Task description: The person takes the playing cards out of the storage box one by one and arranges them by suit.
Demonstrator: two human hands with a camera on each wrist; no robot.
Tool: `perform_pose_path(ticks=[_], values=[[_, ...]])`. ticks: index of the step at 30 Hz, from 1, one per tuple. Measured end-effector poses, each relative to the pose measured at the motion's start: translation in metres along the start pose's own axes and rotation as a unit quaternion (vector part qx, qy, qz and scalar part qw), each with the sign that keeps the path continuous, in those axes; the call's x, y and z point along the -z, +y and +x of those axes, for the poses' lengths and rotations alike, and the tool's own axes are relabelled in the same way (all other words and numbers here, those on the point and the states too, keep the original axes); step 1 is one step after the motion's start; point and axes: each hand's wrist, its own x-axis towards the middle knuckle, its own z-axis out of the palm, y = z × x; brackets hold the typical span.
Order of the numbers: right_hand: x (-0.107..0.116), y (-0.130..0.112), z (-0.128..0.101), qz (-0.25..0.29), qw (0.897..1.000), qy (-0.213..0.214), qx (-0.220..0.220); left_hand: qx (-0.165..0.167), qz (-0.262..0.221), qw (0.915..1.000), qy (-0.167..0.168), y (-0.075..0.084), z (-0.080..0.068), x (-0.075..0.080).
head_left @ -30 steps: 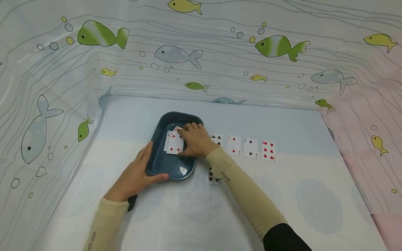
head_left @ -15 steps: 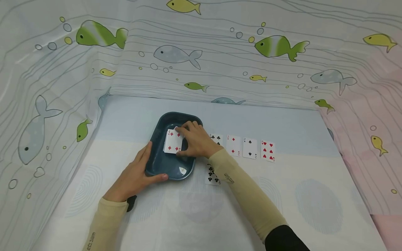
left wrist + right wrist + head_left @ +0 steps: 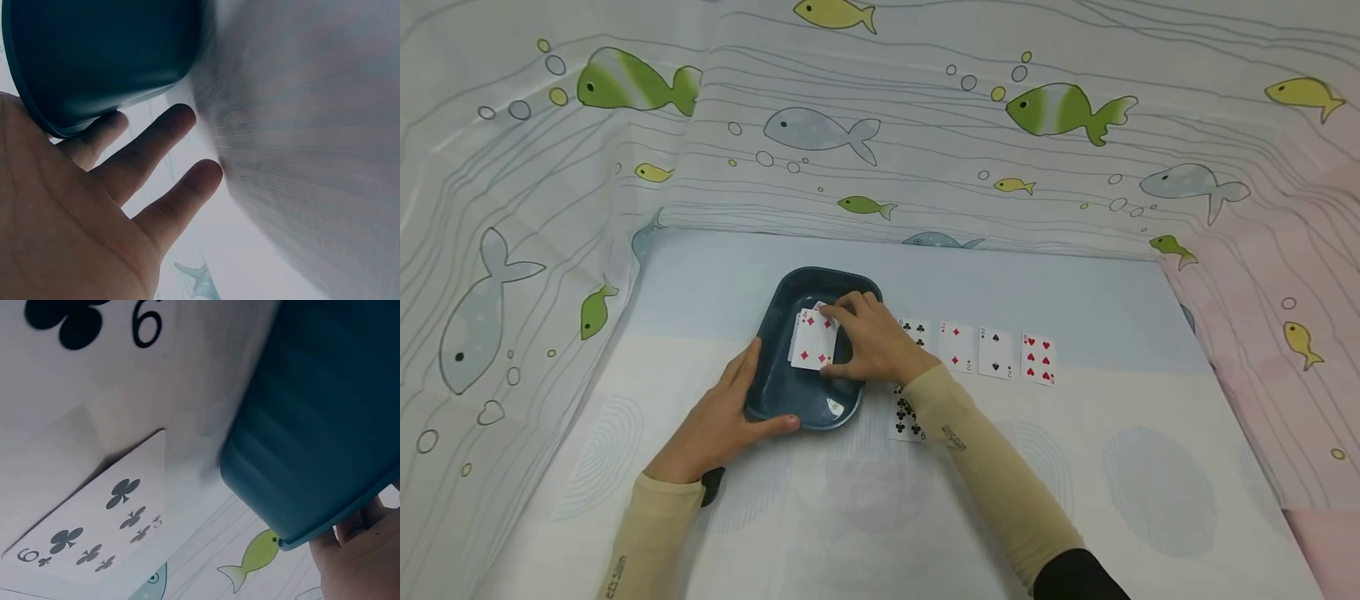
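In the head view, a dark blue tray (image 3: pixel 808 408) sits on the table with a small stack of playing cards in it, a four of diamonds (image 3: pixel 814 340) on top. My right hand (image 3: pixel 880 337) reaches over the tray's right rim. Its thumb is at the stack's lower edge and its forefinger near the upper edge, pinching the cards. My left hand (image 3: pixel 718 429) rests against the tray's left side and near corner, fingers straight. The left wrist view shows those fingers (image 3: pixel 144 150) extended beside the tray wall (image 3: pixel 106 62). The right wrist view does not show the pinched cards.
Right of the tray lies a row of face-up cards: a six of clubs (image 3: pixel 915 332), a two of diamonds (image 3: pixel 956 346), a two of spades (image 3: pixel 996 352) and a six of hearts (image 3: pixel 1038 358). Another clubs card (image 3: pixel 907 421) lies nearer, partly under the right forearm. A fish-print sheet (image 3: pixel 925 167) hangs behind.
The four of diamonds has shifted slightly up and left over the card beneath, then slightly back down, with the right hand on it. The left hand and the tray have hardly moved.
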Motion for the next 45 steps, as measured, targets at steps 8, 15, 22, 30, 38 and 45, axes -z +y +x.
perform_pose_path(ticks=[8,15,22,30,38,45], values=[[0.01,0.001,-0.007,0.005,1.0,0.009,-0.005,-0.002,0.002,1.0,0.004,0.0,0.0,0.0],[0.022,0.004,-0.015,0.015,0.999,0.03,-0.006,-0.002,0.0,1.0,0.003,0.0,0.0,-0.001],[0.031,0.006,-0.027,0.016,0.999,0.046,-0.008,0.007,0.001,1.0,0.0,0.002,0.0,-0.001],[0.04,0.004,-0.045,0.018,0.998,0.053,-0.013,0.011,0.003,0.9999,-0.001,0.002,0.0,-0.001],[0.044,0.006,-0.066,0.034,0.998,0.056,-0.01,0.015,0.003,0.9999,0.002,0.002,0.0,-0.001],[0.047,0.014,-0.093,0.035,0.998,0.052,-0.033,0.011,0.001,0.9999,0.003,0.001,0.0,-0.001]])
